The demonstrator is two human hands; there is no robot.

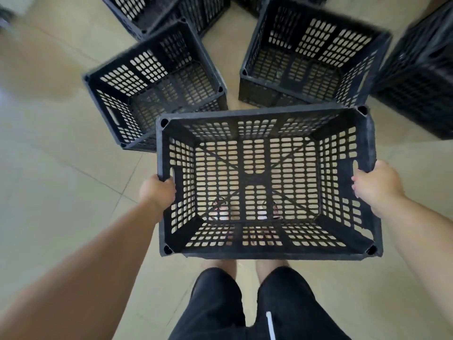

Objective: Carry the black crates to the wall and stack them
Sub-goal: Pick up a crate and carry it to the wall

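Here, both my hands carry one black crate [267, 182], open side up, above the pale tiled floor [61, 168]: rigid moulded plastic, rectangular, its walls and base a lattice of rounded slots, diagonal ribs crossing the base, a round socket at each corner. My left hand [158, 192] is closed around the left rim by the handle slot; my right hand [375, 186] clamps the right rim likewise. Far left, a second crate [152, 87] sits tilted on the floor; far right, a third crate [316, 57]; more lie beyond, blurred. No writing legible. Black shorts [247, 310], smooth fabric, one white stripe.
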